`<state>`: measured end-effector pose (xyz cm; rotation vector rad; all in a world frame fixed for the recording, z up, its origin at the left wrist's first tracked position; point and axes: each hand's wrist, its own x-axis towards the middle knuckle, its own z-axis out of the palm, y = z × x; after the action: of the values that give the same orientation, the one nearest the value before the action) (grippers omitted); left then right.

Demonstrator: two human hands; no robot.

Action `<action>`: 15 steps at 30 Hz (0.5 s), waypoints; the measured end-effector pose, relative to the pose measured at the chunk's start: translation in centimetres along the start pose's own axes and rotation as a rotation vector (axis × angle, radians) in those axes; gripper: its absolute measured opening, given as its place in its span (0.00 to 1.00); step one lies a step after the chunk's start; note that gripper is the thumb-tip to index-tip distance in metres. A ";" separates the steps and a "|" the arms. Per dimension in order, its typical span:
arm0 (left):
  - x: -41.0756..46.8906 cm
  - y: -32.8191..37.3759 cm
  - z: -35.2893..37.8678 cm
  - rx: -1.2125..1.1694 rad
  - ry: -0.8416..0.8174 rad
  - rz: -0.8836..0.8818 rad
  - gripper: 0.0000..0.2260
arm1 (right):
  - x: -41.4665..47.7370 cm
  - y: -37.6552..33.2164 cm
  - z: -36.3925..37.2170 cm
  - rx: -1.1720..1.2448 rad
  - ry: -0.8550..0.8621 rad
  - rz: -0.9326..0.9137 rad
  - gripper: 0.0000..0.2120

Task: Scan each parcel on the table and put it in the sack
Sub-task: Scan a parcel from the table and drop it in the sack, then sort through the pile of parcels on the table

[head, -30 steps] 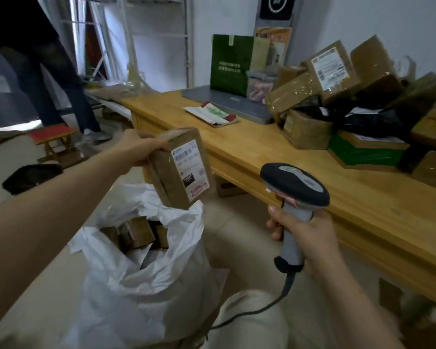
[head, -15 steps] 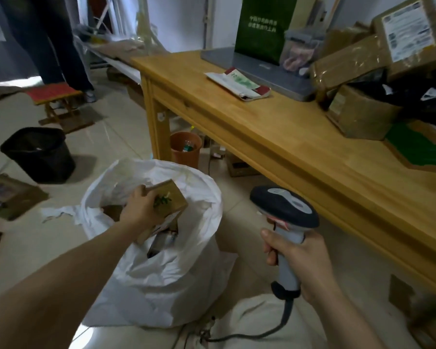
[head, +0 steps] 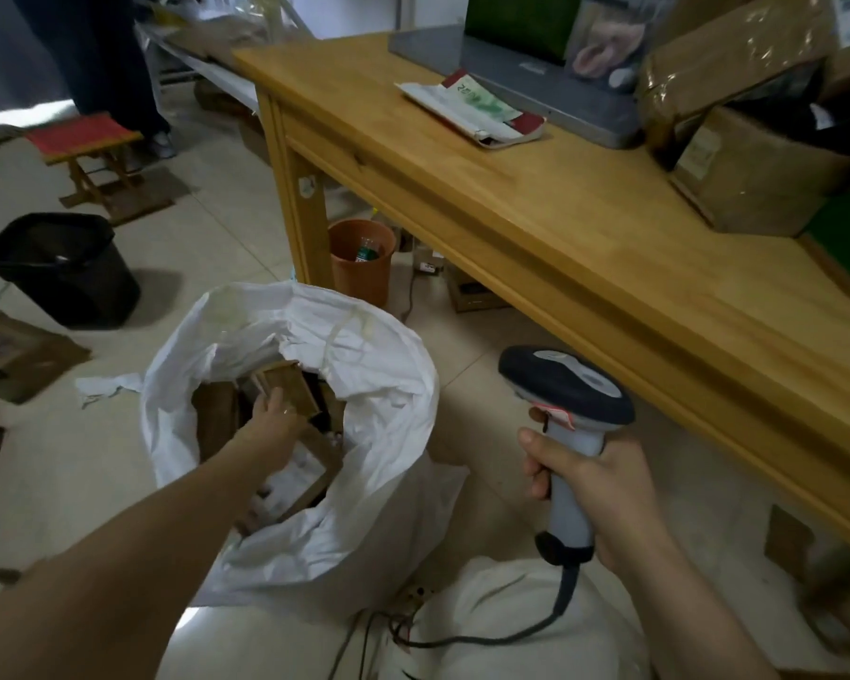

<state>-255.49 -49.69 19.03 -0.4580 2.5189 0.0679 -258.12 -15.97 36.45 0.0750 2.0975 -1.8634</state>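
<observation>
An open white sack [head: 379, 434] stands on the floor by the wooden table [head: 585, 247]. My left hand [head: 273, 424] reaches down inside its mouth and holds a small brown cardboard parcel [head: 285, 390] among other boxes lying in there. To the right of the sack, my right hand [head: 595, 493] grips the handle of a grey-and-black barcode scanner [head: 565, 385], held upright with its cable trailing down. More brown parcels [head: 756, 174] are piled at the table's far right.
A black bin [head: 65, 269] and a red stool [head: 89, 154] stand on the floor to the left. An orange bucket [head: 361, 260] sits under the table. A person's legs [head: 104, 61] are at the back left. A white mailer [head: 472, 110] and a grey laptop [head: 526, 76] lie on the table.
My left hand carried the labelled parcel from in front of the scanner down into the sack and now sits deeper inside. The view tilted downward. The scanner hand stayed roughly in place.
</observation>
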 end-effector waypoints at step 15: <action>-9.1 24.3 -18.7 -0.414 0.927 0.664 0.21 | -3.6 -5.4 -9.1 0.402 0.240 -0.099 0.02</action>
<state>-266.53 -26.73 38.37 0.3166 3.4723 0.8023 -258.02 -7.19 43.46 0.3084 1.8616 -2.4183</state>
